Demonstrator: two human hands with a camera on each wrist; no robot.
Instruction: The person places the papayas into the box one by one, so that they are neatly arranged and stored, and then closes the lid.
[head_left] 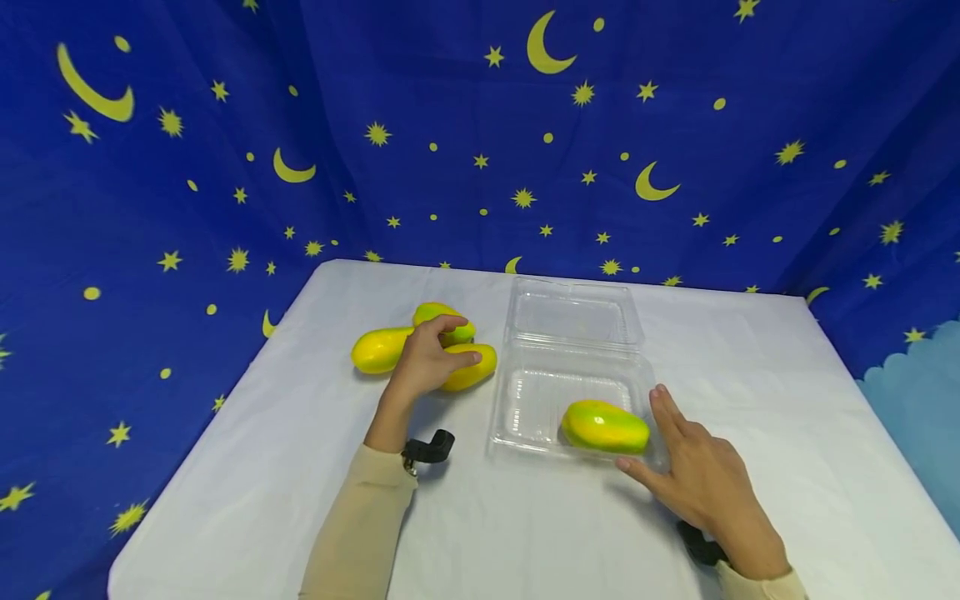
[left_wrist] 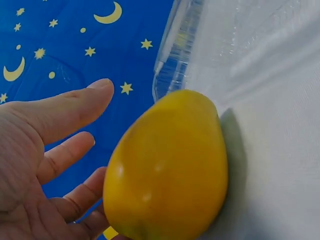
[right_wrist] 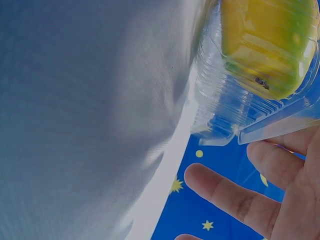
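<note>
My left hand [head_left: 426, 360] hovers over a cluster of smooth oval fruits like mangoes, thumb and fingers spread. Closest to it is a yellow mango [head_left: 474, 372]; the left wrist view shows this mango [left_wrist: 167, 167] beside the parted thumb and fingers. Another yellow mango [head_left: 377, 351] lies to the left, and a green-yellow one [head_left: 429, 312] behind, partly covered by the hand. Inside the clear plastic container [head_left: 517, 417], at its near right, rests a green-yellow mango [head_left: 604, 427]. My right hand [head_left: 708, 479], fingers extended, is at the container's right near corner, fingertips right at the rim.
The container's hinged lid [head_left: 573, 312] lies folded back behind the base. A white cloth [head_left: 555, 533] covers the table. A blue curtain [head_left: 450, 108] with moons and stars hangs behind and at the sides. Black wrist mounts [head_left: 431, 447] stick out from both wrists.
</note>
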